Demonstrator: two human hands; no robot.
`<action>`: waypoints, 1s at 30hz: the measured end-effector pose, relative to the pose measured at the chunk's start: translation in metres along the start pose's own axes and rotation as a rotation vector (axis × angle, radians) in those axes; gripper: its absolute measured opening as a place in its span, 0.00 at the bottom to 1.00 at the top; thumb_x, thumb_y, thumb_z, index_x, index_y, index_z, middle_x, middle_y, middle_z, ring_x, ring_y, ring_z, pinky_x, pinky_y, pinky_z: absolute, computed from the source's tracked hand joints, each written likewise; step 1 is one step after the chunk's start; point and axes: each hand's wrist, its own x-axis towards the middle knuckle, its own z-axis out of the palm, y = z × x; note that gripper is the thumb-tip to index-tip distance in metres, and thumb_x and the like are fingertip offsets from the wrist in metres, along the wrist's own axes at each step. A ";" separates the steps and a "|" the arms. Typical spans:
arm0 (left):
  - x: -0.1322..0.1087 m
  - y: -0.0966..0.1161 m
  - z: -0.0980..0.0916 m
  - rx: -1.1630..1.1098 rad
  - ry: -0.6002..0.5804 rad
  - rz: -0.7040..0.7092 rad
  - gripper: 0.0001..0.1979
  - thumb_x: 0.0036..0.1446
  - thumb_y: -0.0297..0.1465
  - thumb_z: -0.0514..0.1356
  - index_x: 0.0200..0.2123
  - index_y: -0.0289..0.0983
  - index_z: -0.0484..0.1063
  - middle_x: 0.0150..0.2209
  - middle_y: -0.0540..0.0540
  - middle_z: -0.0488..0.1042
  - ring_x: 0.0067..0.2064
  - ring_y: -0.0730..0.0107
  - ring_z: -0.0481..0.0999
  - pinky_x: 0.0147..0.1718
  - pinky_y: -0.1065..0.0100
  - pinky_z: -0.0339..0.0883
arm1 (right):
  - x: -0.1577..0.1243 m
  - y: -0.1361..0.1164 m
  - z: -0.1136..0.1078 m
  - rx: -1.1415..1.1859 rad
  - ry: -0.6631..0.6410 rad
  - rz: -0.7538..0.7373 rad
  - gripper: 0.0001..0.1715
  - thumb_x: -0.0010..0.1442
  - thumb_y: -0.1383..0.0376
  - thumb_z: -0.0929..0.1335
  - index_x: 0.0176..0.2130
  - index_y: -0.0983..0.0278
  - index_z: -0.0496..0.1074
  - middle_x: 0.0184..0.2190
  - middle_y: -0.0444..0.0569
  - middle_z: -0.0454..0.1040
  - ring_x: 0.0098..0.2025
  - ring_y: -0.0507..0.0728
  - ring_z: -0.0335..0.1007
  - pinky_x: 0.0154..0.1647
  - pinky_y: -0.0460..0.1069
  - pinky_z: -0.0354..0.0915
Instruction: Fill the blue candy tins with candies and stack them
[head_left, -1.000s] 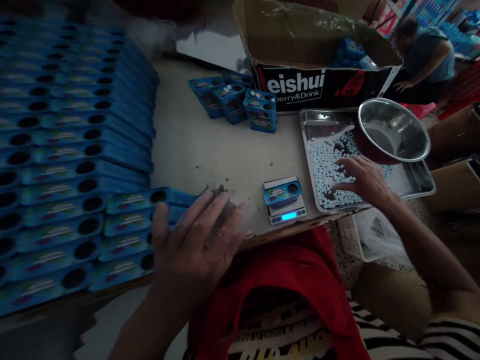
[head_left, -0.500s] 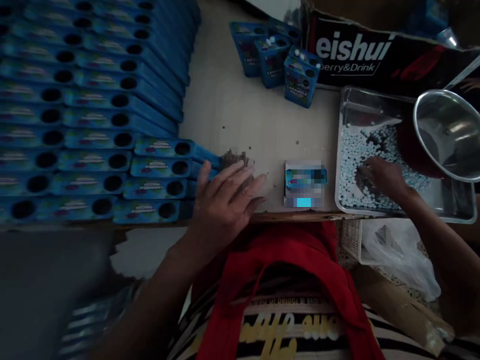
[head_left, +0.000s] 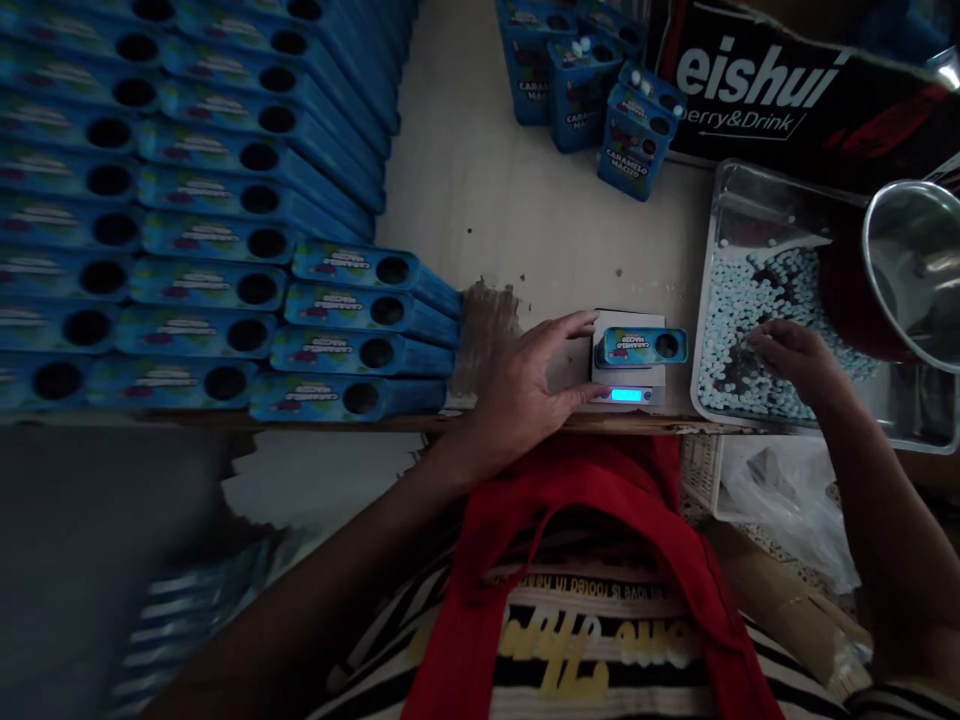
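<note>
My left hand (head_left: 529,390) is beside a small digital scale (head_left: 656,378) with a lit blue display. Its thumb and forefinger are spread at the scale's left edge, with nothing held between them. On the scale stands a blue candy box (head_left: 626,346) with a dark round hole in its top. My right hand (head_left: 799,362) is over a metal tray (head_left: 699,385), its fingertips pinched together among small pale-blue and white candies (head_left: 731,290). Which candies lie between the fingertips is hard to see.
Rows of blue candy boxes (head_left: 202,200) fill the left of the table. Several blue boxes (head_left: 637,140) with white pellets on top stand at the back. A black carton (head_left: 757,90) is behind the tray. A metal bowl (head_left: 915,270) leans in the tray's right part.
My left hand has moved right, from beside the stacked boxes to the scale's left edge. My right hand stays in the tray, fingers now drawn together. The whole view has shifted slightly.
</note>
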 end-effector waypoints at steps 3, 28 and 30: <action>0.005 -0.005 0.014 -0.101 0.031 -0.009 0.36 0.60 0.30 0.78 0.69 0.41 0.71 0.64 0.39 0.81 0.65 0.53 0.83 0.68 0.53 0.76 | 0.003 -0.005 0.003 0.197 0.012 0.028 0.30 0.49 0.44 0.86 0.35 0.60 0.77 0.23 0.40 0.68 0.24 0.49 0.58 0.23 0.45 0.54; 0.137 0.012 0.092 0.387 0.126 0.583 0.16 0.76 0.28 0.60 0.57 0.52 0.83 0.57 0.48 0.86 0.61 0.53 0.80 0.74 0.40 0.60 | 0.033 -0.015 0.064 1.228 -0.157 0.333 0.28 0.80 0.43 0.64 0.42 0.61 0.76 0.32 0.49 0.80 0.31 0.56 0.76 0.29 0.48 0.73; 0.135 0.004 0.094 0.306 0.139 0.489 0.15 0.74 0.29 0.62 0.56 0.50 0.84 0.56 0.46 0.86 0.60 0.52 0.81 0.71 0.43 0.65 | 0.031 -0.013 0.065 1.212 -0.268 0.369 0.28 0.80 0.42 0.64 0.41 0.61 0.75 0.31 0.49 0.80 0.29 0.55 0.73 0.24 0.46 0.69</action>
